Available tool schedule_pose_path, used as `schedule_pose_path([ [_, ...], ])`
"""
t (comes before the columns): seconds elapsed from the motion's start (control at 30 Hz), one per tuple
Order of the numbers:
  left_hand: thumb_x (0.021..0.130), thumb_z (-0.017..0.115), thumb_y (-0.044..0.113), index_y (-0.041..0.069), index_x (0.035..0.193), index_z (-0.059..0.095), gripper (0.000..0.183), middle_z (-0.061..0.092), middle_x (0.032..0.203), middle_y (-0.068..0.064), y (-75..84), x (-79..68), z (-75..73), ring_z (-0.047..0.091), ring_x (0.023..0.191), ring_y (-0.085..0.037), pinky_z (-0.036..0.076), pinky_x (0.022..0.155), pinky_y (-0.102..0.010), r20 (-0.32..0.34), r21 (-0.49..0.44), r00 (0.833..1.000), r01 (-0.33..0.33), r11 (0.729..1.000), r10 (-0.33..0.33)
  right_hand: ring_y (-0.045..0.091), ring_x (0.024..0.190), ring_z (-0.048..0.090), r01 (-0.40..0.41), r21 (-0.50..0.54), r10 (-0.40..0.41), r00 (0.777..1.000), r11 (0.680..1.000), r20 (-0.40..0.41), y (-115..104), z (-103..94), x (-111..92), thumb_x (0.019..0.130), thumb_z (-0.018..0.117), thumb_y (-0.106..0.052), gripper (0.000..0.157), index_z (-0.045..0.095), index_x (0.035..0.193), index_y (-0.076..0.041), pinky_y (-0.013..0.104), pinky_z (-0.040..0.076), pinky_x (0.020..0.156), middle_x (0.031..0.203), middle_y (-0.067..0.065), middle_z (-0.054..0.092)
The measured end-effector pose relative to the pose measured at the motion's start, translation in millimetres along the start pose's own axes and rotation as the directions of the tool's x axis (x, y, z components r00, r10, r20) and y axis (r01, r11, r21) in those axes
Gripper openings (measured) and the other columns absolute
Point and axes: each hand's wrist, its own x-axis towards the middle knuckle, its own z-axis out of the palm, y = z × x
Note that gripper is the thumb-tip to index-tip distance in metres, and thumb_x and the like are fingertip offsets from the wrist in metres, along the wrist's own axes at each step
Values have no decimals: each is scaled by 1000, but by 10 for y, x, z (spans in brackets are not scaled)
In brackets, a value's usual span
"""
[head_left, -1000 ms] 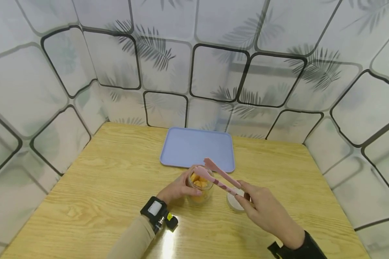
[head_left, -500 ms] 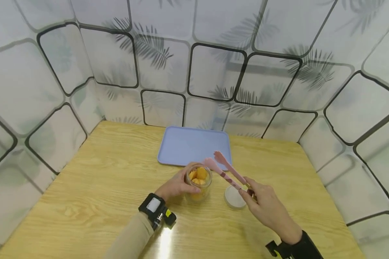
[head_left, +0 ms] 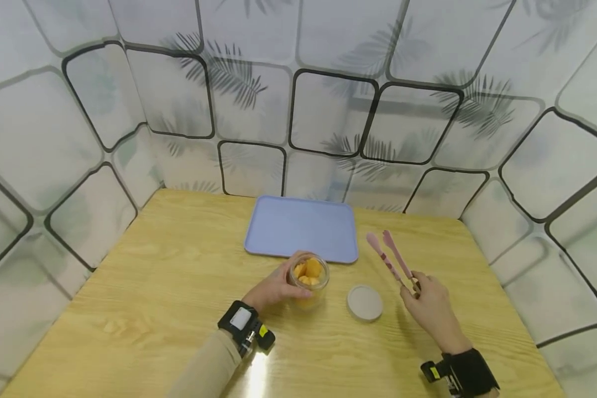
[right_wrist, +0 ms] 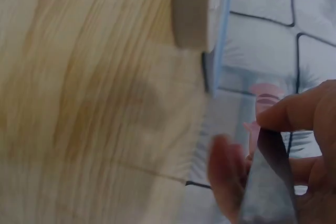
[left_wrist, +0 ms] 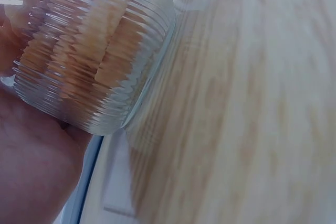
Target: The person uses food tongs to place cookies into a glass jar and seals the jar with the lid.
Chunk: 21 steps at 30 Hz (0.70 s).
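My left hand (head_left: 272, 288) grips a ribbed clear glass jar (head_left: 314, 298) from its left side, thumb across the front. The jar has no lid on it and holds orange chunks (head_left: 309, 270), seen through the glass in the left wrist view. To the right, my right hand (head_left: 431, 307) pinches pink tongs (head_left: 398, 255) by their handle end. Their two arms stand apart, tips pointing away from me, with nothing between them. In the right wrist view, the grey metal handle (right_wrist: 269, 179) of the tongs lies large in front of the fingers.
A pale round lid (head_left: 365, 303) lies on the wood-grain table (head_left: 179, 276) between the jar and my right hand. Behind the jar is a blue rectangular tray (head_left: 300, 226). Patterned curtains (head_left: 258, 99) enclose the back and both sides.
My right hand has carried the tongs from over the jar's mouth off to the right, past the lid, which is now fully in sight. My left hand stays on the jar.
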Motion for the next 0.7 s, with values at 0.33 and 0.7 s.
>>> schedule_pose_path([
  [0.33,86,82,22,18,152,40,78,48,147,-7,0,2,46,44,134,-20,33,117,-38,9,-18,1000,23,1000,-23,51,96,61,-42,-70,45,998,997,35,376,144,303,99,57,-14,46,56,126,23,60,50,77,103,39,62],
  [0.7,87,81,20,24,152,40,77,48,147,-6,12,-42,25,45,135,-21,32,117,-41,-9,-22,999,39,999,-40,30,69,58,-60,-61,66,993,996,97,416,255,420,95,63,-16,44,59,117,22,40,47,57,87,28,67],
])
